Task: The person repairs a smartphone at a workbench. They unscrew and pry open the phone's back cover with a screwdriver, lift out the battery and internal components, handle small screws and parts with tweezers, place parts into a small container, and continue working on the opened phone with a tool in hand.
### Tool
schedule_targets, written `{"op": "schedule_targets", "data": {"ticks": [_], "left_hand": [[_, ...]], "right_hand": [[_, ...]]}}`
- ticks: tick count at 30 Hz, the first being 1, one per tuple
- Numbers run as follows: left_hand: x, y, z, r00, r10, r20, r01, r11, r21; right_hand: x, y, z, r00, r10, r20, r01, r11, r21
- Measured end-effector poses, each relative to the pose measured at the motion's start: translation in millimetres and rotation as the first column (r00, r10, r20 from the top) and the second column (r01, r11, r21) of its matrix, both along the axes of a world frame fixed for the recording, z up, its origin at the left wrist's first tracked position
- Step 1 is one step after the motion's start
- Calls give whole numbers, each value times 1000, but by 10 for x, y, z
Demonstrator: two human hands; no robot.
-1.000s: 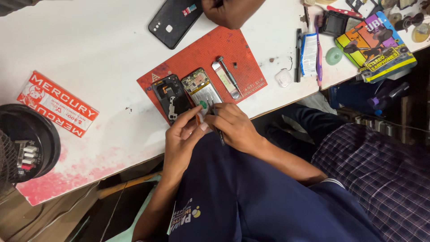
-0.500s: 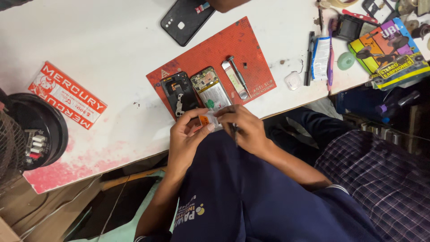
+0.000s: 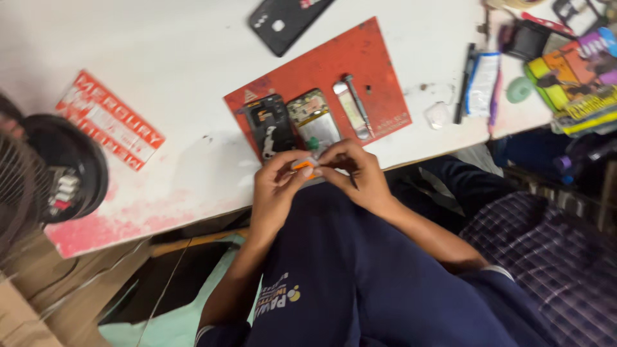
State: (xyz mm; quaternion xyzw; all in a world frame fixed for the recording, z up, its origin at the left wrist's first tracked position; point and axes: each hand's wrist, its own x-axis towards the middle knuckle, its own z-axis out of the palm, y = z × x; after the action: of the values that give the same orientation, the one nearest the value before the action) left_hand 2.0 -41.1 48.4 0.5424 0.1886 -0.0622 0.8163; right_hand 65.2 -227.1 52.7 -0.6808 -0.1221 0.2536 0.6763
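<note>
The left hand (image 3: 275, 186) and the right hand (image 3: 357, 173) meet at the near edge of the desk (image 3: 193, 64), fingertips pinched together on a small orange part (image 3: 303, 166). Both are closed on it, the left from the left side, the right from the right; the piece is too small to tell its shape or long axis. It sits between the two hands, about equally near to each, just over the desk's edge.

Just beyond the fingers, on a red work mat (image 3: 379, 71), lie an opened phone body (image 3: 313, 121) and beside it a black phone frame (image 3: 268, 127), both with their long axes running away from the person. A metal strip and a slim tool (image 3: 357, 103) lie to their right. Farther off, a black back cover (image 3: 286, 19) rests past the mat's far corner.
</note>
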Motion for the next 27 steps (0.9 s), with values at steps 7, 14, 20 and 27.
{"op": "schedule_targets", "data": {"ticks": [7, 14, 20, 27], "left_hand": [[-118, 260, -66, 994, 37, -103, -20, 987, 162], [-251, 903, -333, 945, 286, -158, -106, 725, 681], [-254, 909, -511, 963, 258, -79, -95, 598, 796], [-75, 692, -215, 974, 177, 144, -210, 453, 867]], "right_hand": [[38, -97, 63, 992, 21, 120, 10, 968, -251], [424, -1141, -4, 703, -31, 711, 632, 487, -603], [431, -1311, -140, 740, 20, 672, 601, 428, -675], [344, -992, 62, 875, -358, 327, 460, 824, -329]]}}
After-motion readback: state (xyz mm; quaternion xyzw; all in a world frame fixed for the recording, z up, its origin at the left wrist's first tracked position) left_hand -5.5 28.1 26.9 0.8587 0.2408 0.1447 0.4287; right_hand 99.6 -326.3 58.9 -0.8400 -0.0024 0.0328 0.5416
